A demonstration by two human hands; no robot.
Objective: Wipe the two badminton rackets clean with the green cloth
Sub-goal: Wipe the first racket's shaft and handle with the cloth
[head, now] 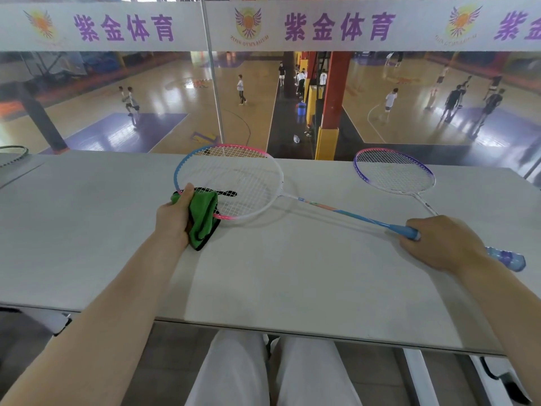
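A pink, blue and white badminton racket (234,183) is held a little above the grey table (292,273), head to the left, shaft running right. My right hand (442,243) grips its blue handle. My left hand (175,219) holds the folded green cloth (203,218) wrapped over the near left part of the racket's frame, thumb on top. A second racket (393,171), purple and white, lies flat at the back right; its shaft runs down toward my right hand and its handle is hidden behind it.
The head of a dark racket (13,153) shows at the far left edge of the table. A glass pane rises past the table's far edge, with a sports hall and people below. My legs are under the near edge.
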